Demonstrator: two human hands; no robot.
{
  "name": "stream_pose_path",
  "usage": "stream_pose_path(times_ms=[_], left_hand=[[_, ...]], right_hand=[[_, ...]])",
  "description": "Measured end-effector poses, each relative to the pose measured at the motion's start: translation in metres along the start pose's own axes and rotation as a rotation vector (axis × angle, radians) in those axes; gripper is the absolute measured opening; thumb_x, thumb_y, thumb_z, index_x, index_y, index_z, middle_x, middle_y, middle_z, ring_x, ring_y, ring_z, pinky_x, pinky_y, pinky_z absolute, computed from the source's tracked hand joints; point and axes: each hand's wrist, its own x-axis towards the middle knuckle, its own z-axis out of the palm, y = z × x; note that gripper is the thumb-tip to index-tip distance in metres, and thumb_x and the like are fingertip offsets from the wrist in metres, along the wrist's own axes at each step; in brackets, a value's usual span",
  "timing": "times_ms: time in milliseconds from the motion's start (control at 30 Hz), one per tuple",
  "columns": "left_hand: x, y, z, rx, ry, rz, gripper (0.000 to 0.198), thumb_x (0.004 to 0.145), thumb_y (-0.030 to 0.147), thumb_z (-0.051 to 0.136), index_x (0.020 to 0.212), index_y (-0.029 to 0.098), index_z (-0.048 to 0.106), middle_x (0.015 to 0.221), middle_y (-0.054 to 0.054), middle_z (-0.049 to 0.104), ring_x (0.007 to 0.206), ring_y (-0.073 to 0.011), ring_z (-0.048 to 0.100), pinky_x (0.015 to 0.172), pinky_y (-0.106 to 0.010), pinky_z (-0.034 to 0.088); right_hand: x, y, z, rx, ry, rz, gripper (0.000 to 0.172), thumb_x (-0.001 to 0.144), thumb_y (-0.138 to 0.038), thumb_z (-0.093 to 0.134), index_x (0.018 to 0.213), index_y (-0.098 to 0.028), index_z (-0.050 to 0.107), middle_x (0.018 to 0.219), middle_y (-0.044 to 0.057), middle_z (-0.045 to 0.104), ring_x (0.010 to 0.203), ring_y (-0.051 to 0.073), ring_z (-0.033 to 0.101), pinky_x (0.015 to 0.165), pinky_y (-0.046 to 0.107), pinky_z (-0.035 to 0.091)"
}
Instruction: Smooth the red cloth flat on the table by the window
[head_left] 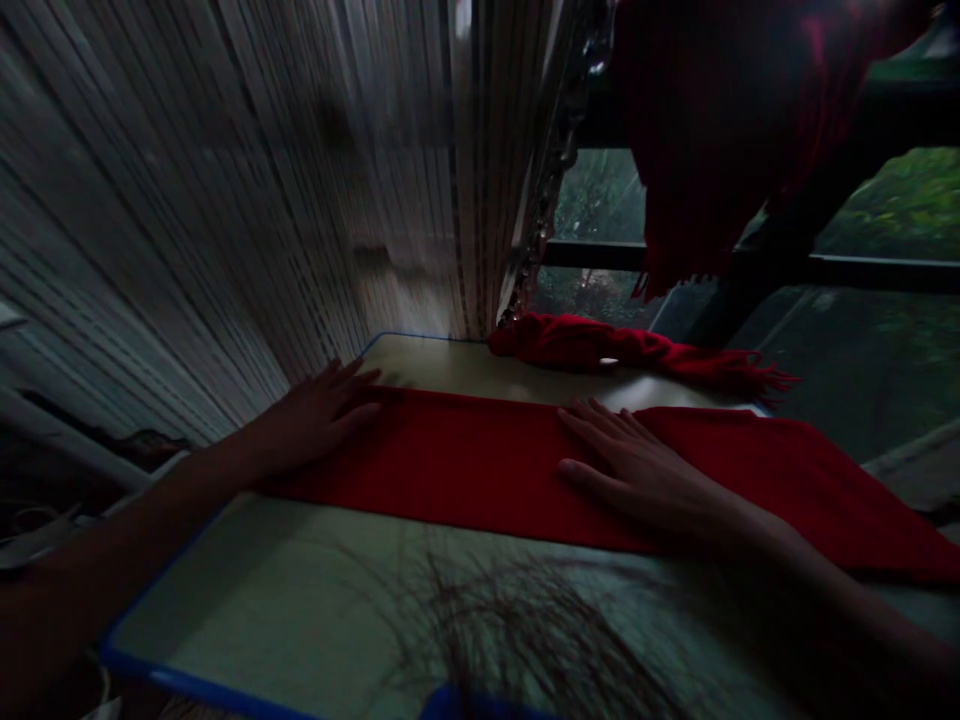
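A long red cloth [480, 465] lies flat across a pale table with a blue rim [142, 672]. My left hand [319, 412] rests palm down on the cloth's left end, fingers stretched out. My right hand [637, 465] lies flat on the cloth near its middle, fingers spread and pointing left. Neither hand holds anything. A second red cloth [600, 345], bunched and fringed, lies at the table's far edge. Another red fringed cloth [712, 130] hangs above at the upper right.
A curtain of pale strands [262, 180] hangs along the table's left and far side. Behind the table a dark window frame [825, 270] shows greenery outside. Loose hair strands [517, 630] blur the lower middle of the view. The scene is dim.
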Motion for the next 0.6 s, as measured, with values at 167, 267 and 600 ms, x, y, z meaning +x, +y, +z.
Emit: stream_pose_path(times_ms=[167, 267, 600], left_hand=[[0.022, 0.057, -0.002, -0.018, -0.092, 0.133, 0.075, 0.105, 0.067, 0.023, 0.165, 0.022, 0.028, 0.172, -0.006, 0.021, 0.161, -0.0301, 0.012, 0.128, -0.054, 0.010], [0.029, 0.078, 0.002, -0.055, -0.161, 0.163, 0.075, 0.105, 0.067, 0.023, 0.166, 0.022, 0.024, 0.172, -0.005, 0.021, 0.161, -0.0289, 0.012, 0.128, -0.054, 0.009], [0.019, 0.091, 0.011, -0.036, -0.217, 0.198, 0.083, 0.103, 0.074, 0.023, 0.168, 0.026, 0.008, 0.173, -0.002, 0.003, 0.161, -0.0281, 0.001, 0.129, -0.052, 0.000]], right_hand=[[-0.002, 0.003, 0.001, 0.000, 0.020, -0.010, 0.085, 0.098, -0.077, 0.036, 0.165, -0.025, 0.031, 0.172, 0.009, 0.024, 0.158, 0.034, 0.012, 0.127, 0.061, 0.015], [-0.002, 0.004, 0.001, -0.002, 0.036, -0.011, 0.082, 0.098, -0.076, 0.037, 0.164, -0.028, 0.032, 0.172, 0.008, 0.024, 0.158, 0.034, 0.015, 0.127, 0.061, 0.016], [-0.002, 0.001, -0.002, -0.015, -0.002, 0.011, 0.088, 0.098, -0.079, 0.032, 0.165, -0.022, 0.030, 0.173, 0.010, 0.021, 0.159, 0.032, 0.011, 0.128, 0.060, 0.013]])
